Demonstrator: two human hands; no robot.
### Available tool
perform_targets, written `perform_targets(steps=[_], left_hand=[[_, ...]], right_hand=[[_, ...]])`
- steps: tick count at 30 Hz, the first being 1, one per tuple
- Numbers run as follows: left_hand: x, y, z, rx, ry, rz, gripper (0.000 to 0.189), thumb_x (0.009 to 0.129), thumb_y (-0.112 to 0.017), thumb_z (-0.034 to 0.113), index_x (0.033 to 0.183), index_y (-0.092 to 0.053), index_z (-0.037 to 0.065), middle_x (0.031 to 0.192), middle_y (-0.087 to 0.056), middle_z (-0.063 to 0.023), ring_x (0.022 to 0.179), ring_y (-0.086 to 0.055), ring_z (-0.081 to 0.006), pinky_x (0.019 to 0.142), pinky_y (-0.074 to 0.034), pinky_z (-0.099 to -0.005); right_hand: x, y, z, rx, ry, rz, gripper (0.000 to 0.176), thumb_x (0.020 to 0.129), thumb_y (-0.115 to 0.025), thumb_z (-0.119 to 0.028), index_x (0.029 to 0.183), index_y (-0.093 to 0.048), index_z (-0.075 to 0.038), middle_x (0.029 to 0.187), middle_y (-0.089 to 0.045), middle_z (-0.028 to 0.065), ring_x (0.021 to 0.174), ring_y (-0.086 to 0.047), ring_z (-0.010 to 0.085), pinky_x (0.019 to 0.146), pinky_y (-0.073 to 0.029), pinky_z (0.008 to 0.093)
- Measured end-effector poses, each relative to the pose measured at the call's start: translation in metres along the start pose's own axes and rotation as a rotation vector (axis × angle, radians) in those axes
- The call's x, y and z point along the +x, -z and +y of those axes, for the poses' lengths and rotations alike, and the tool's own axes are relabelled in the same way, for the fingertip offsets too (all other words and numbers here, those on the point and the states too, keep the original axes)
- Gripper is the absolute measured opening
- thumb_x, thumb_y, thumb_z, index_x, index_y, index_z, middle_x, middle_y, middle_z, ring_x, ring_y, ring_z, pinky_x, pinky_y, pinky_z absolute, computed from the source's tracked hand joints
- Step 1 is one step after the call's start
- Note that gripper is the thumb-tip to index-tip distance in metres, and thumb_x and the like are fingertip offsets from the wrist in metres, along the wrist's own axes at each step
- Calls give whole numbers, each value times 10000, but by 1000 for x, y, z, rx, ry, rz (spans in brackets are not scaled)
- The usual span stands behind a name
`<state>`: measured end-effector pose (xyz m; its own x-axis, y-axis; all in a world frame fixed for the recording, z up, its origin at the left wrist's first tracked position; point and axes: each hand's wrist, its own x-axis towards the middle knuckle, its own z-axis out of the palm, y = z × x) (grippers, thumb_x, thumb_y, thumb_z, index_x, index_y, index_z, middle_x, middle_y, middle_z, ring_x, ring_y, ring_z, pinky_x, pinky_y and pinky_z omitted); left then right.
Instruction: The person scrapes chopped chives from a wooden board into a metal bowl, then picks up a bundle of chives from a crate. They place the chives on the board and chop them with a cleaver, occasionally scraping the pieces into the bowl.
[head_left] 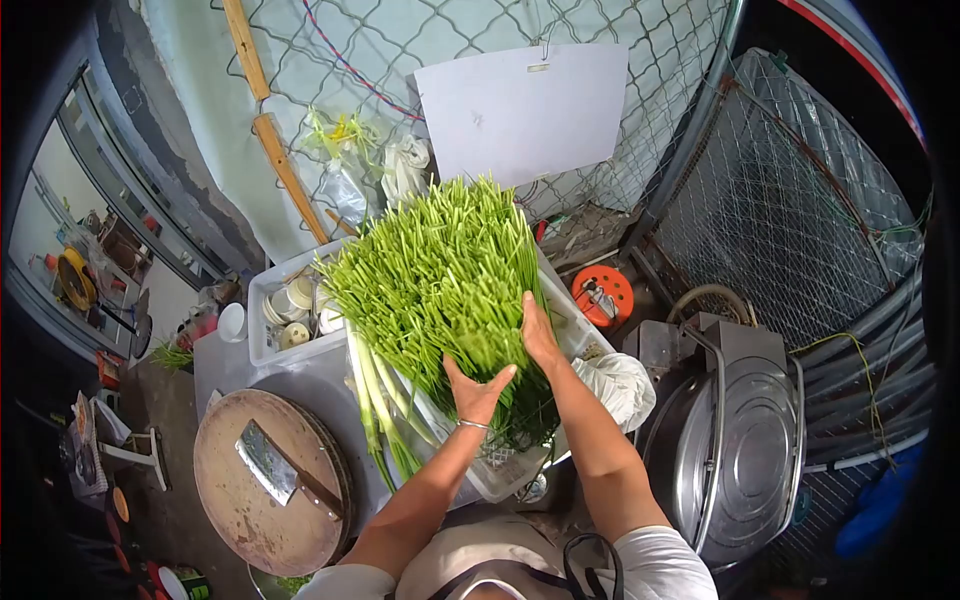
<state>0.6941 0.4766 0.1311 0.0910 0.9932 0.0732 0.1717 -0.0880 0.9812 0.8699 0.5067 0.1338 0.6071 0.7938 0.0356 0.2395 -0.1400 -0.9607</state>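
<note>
A thick mass of garlic chives (430, 270) stands packed upright, pale cut ends upward, in a white plastic crate (505, 480). At its near edge my left hand (476, 393), with a bracelet at the wrist, grips a bunch of chives, thumb and fingers apart around the stems. My right hand (539, 337) presses around the same bunch from the right, its fingers partly hidden by stems. The stems between my hands look blurred. Several spring onions (375, 400) lean along the crate's left side.
A cleaver (268, 465) lies on a round chopping board (225, 490) at the left. Behind it is a tub (262, 345) of small containers. To the right are a white bag (615, 390), a large metal pot (745, 450) and an orange lid (603, 296). Wire fencing (640, 90) stands behind.
</note>
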Motion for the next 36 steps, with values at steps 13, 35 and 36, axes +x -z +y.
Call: perform_targets(steps=[13,35,36], left_hand=[[-63,48,17,-434,172,-66,560,827,-853,46,1328,-611,-18,1291,-665,-87,1145,-641,-191,982,-523,-345],[-44,71,56,-718,313,289,731,782,-820,-116,1424,-492,8,1344,-620,-120,1163,-633,-226,1024,-518,-362],[-43,71,51,-721,307,284,744,780,-822,-116,1430,-484,14,1348,-617,-119,1167,-631,-226,1026,-519,-364]], right_hand=[[-124,-17,-70,86,93,-136,699,1102,-247,-523,1368,-578,32,1240,-676,290,1203,-631,423,1036,-450,459],[-45,-38,-18,-32,161,544,526,882,-813,-293,1278,-587,-33,1279,-540,195,1224,-486,369,1086,-369,471],[-36,-33,-13,-9,0,553,624,902,-799,-327,1372,-538,-12,1303,-543,196,1241,-481,383,1098,-357,481]])
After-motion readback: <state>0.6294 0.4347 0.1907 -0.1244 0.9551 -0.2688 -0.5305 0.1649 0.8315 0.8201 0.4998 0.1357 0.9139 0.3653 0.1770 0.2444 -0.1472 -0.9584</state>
